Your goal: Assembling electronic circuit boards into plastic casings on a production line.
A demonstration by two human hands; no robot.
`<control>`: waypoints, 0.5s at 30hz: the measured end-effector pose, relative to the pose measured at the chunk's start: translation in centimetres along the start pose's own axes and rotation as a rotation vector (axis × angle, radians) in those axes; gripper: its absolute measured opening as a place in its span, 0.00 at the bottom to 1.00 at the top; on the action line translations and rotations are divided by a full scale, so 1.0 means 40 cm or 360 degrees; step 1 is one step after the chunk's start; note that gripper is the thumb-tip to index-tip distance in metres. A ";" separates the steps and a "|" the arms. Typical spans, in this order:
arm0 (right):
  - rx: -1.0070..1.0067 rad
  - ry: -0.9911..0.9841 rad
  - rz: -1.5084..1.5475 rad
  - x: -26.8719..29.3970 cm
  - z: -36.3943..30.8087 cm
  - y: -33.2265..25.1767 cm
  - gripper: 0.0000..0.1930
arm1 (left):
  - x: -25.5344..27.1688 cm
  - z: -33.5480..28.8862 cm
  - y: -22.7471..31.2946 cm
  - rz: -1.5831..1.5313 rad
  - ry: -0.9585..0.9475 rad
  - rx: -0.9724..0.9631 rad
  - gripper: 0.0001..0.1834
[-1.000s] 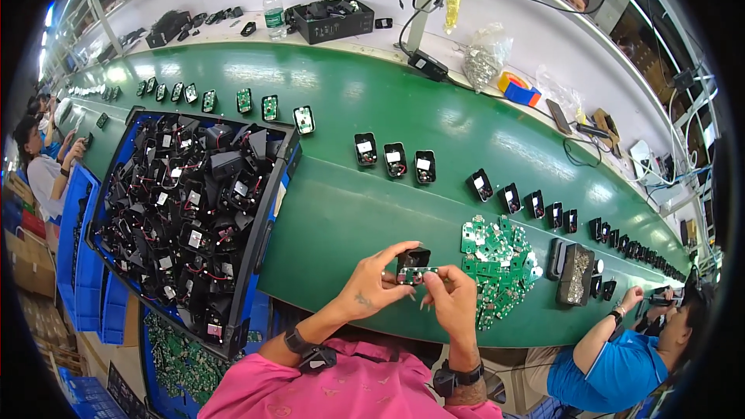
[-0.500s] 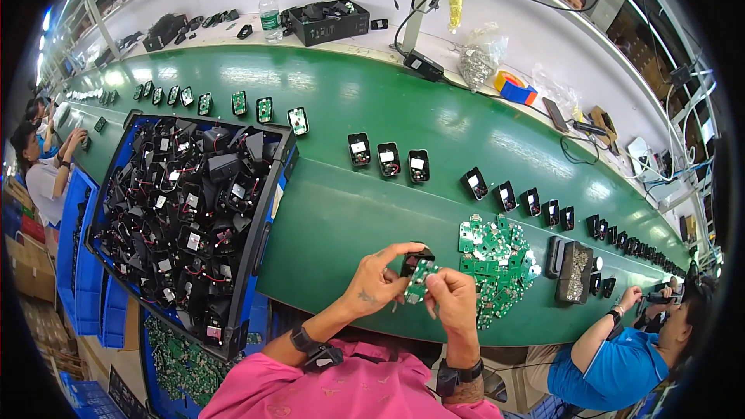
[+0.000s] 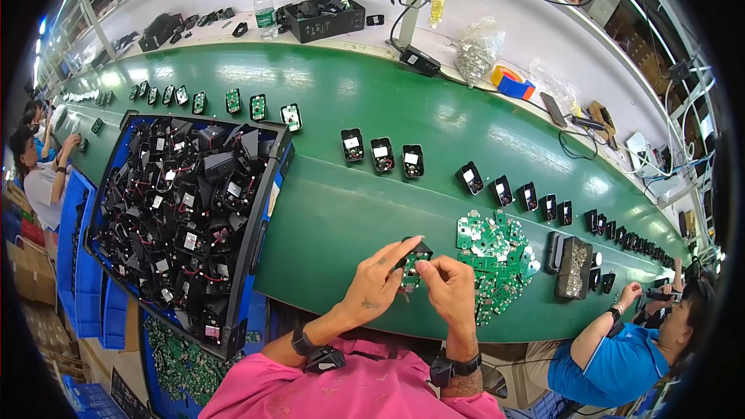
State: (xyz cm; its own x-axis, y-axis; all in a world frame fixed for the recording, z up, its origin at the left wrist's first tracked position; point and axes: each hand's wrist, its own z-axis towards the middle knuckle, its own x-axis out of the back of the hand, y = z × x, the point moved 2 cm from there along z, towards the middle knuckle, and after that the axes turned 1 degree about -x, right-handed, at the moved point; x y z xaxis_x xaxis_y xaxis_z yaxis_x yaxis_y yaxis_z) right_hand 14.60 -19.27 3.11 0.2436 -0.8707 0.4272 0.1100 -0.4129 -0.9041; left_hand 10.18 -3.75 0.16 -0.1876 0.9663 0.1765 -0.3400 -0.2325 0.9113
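Over the near edge of the green bench, my left hand (image 3: 369, 285) is closed around a small black plastic housing (image 3: 421, 247). A green circuit board (image 3: 411, 273) lies against the housing's opening, pinched by the fingers of my right hand (image 3: 453, 289). Whether the board sits fully inside cannot be made out, as my fingers cover part of it. Just right of my right hand spreads a pile of loose green circuit boards (image 3: 497, 264). On the left stands a large crate (image 3: 262, 221) heaped with black housings (image 3: 186, 202) that have red wires.
Rows of open black housings (image 3: 382, 155) cross the green bench (image 3: 326, 217), some at the left with green boards (image 3: 258, 107). A foam block of small metal parts (image 3: 574, 268) lies at the right. Co-workers sit at right (image 3: 613, 365) and far left (image 3: 43, 178).
The circuit board has moved up and left against the housing, and my right hand has closed in beside my left. The view has shifted slightly.
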 end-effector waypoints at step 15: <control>0.0047 0.0161 -0.0220 -0.022 -0.003 0.028 0.13 | -0.002 0.005 -0.002 -0.0947 -0.0246 0.0864 0.23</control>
State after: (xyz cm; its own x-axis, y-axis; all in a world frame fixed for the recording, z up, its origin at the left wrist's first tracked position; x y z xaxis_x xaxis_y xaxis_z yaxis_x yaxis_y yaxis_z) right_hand 14.41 -18.98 1.71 0.1259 -0.8293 0.5444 0.1641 -0.5238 -0.8359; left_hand 10.40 -3.79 0.13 0.0258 0.9246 -0.3800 0.1583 0.3715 0.9148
